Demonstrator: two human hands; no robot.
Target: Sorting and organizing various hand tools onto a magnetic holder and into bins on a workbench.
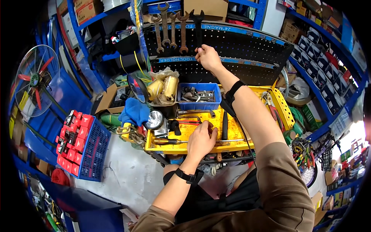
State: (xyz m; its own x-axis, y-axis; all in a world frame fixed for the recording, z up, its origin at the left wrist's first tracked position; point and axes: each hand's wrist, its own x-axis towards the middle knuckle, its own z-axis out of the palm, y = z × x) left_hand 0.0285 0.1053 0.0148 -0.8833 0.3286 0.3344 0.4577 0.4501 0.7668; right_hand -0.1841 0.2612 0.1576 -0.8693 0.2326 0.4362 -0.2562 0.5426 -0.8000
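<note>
My right hand (pixel 209 58) is raised to the black pegboard and grips the lower end of a black open-end wrench (pixel 198 27), jaw up, against the upper magnetic strip (pixel 220 27). To its left hang several rusty open-end wrenches (pixel 183 32). My left hand (pixel 201 140) is low over a yellow metal tray (pixel 176 149), fingers loosely curled and thumb apart, with no held thing visible. Beneath it passes the shaft of a long screwdriver (pixel 166 141). Just beyond the fingers lies a red-handled tool (pixel 188 122); a hammer-like tool with a black handle (pixel 225 126) lies to the right.
A blue bin (pixel 200 105) of metal parts stands behind the tray's tools. Red-handled pliers (pixel 275 114) lie at right. Left are a round lamp (pixel 154 119), blue cloth (pixel 134 110), a crate (pixel 95 150) of red boxes and a fan (pixel 36 79). A cable hangs from my right wrist strap.
</note>
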